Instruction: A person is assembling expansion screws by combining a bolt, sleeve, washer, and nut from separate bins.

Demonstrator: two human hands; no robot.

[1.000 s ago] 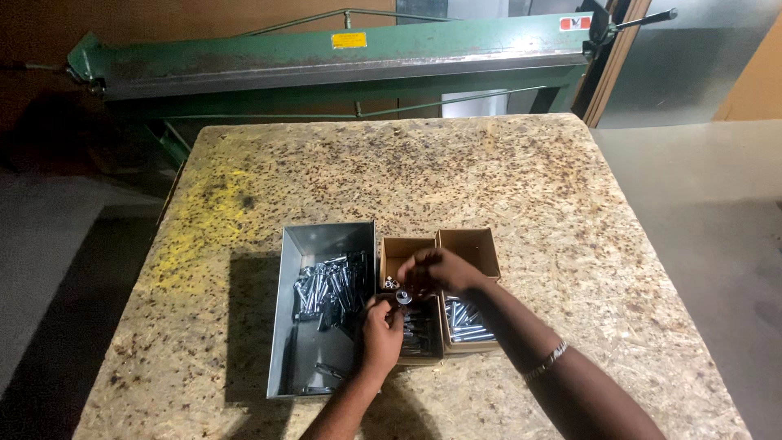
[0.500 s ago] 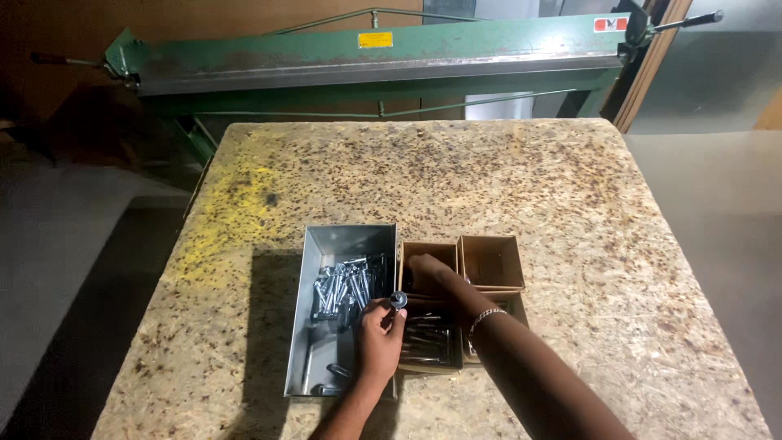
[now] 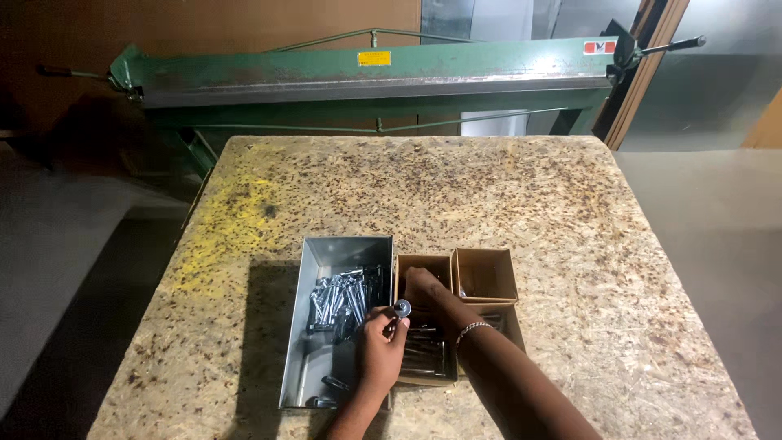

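Since a moment ago our right hand (image 3: 425,287) has reached further forward, into the back left cardboard box (image 3: 423,269), and our left hand (image 3: 381,346) has stayed near the same spot. We see the right hand's fingers dip down inside that box, but we cannot tell if they are open or closed on something. Our left hand is closed around a bolt (image 3: 401,309), pinching it with the fingertips so the round shiny head sticks up. It sits just above the edge where the metal tray (image 3: 326,253) meets the boxes.

We think the bolt is small, hard and a bit heavy for its size. It is smooth steel, so it could slip. It will not bend or break. We judge the best place to hold it is on the long part just under the head, as our left hand does now.

Next to our hands, the grey metal tray holds a pile of more bolts (image 3: 342,297) near its middle, and a few lie at its near end. Four brown cardboard boxes sit close together beside it. The back right box (image 3: 485,273) looks almost bare. The front box (image 3: 428,358) has long bolts lying in it. All of this rests on a speckled chipboard table (image 3: 570,212) with a yellow stain on its left. Behind the table stands a long green metal bending machine (image 3: 375,73)
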